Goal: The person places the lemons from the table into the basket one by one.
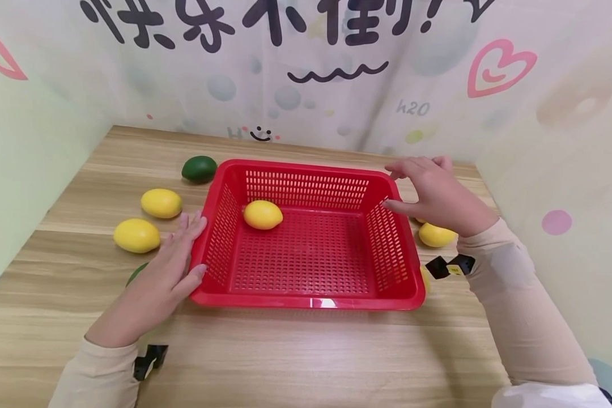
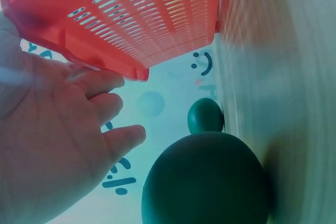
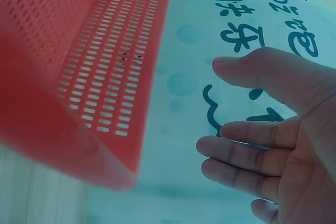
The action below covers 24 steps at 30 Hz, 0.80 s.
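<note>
Opening upward, the red basket [image 1: 311,255] has its long axis left-to-right between left hand [image 1: 160,277] and right hand [image 1: 430,190]; on both, thumb stands apart from fingers.

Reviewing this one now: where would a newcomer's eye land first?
Probably on the bright red basket in the middle of the head view, with one yellow lemon toward its far left corner. The left hand is at its left rim, the right hand near its far right corner. Bold dark lettering tops the backdrop.
</note>
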{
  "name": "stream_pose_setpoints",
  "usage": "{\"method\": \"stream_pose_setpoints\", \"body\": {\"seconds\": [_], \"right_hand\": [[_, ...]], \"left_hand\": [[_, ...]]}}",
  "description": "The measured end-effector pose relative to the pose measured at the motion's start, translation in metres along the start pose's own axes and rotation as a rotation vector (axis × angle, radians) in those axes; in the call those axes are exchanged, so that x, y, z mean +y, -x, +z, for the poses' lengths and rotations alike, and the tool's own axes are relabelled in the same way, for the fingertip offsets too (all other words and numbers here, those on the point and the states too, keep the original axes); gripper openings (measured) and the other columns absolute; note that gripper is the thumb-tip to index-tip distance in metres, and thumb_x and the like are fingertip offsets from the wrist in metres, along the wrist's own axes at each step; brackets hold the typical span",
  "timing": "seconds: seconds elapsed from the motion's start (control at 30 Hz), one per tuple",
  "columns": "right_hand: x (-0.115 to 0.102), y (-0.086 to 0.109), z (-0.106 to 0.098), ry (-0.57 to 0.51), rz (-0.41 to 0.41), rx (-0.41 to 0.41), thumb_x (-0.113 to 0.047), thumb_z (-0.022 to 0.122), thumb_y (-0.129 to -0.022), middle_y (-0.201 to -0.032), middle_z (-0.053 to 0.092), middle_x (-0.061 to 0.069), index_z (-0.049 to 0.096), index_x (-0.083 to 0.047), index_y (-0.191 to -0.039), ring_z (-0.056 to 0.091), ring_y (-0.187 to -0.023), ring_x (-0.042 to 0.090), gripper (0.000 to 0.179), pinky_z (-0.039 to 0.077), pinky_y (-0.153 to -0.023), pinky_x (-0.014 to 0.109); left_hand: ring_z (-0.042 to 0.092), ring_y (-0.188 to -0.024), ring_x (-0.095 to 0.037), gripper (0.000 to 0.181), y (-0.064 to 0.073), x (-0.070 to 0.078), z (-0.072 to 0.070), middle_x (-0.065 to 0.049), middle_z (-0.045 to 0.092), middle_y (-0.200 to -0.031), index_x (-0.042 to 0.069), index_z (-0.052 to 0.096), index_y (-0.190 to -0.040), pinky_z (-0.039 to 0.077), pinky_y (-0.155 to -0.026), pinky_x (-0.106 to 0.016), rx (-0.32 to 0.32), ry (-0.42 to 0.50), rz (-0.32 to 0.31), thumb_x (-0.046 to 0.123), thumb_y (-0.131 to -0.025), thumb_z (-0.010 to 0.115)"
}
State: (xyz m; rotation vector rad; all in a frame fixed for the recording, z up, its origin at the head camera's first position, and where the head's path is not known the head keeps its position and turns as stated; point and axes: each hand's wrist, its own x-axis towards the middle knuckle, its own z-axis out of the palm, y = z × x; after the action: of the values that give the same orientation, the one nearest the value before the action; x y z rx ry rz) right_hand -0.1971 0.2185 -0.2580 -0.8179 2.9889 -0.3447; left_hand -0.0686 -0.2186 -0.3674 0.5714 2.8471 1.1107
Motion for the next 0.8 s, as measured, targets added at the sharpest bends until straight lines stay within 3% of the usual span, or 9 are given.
{"method": "stream_pose_setpoints", "body": {"seconds": [0.3,0.8], "right_hand": [[0.011,0.007,0.005,0.004,0.018,0.008,-0.025,0.084,-0.087,-0.123,0.065,0.019,0.057,0.003,-0.138,0.053,-0.121,0.036,0.064,0.025,-0.1,0.058],[0.035,0.03,0.017,-0.021,0.106,-0.015,-0.024,0.08,-0.09,-0.122,0.066,0.022,0.057,0.006,-0.137,0.053,-0.122,0.039,0.06,0.024,-0.103,0.061]], "left_hand": [[-0.001,-0.158,-0.034,0.077,0.0,0.001,-0.002,-0.012,0.005,-0.173,0.011,0.008,-0.167,0.008,-0.125,-0.057,-0.014,0.003,-0.021,0.016,-0.104,0.053],[-0.001,-0.158,-0.035,0.078,-0.001,-0.001,0.001,-0.011,0.005,-0.173,0.012,0.009,-0.167,0.007,-0.126,-0.056,0.001,-0.005,-0.003,0.016,-0.104,0.054]]}}
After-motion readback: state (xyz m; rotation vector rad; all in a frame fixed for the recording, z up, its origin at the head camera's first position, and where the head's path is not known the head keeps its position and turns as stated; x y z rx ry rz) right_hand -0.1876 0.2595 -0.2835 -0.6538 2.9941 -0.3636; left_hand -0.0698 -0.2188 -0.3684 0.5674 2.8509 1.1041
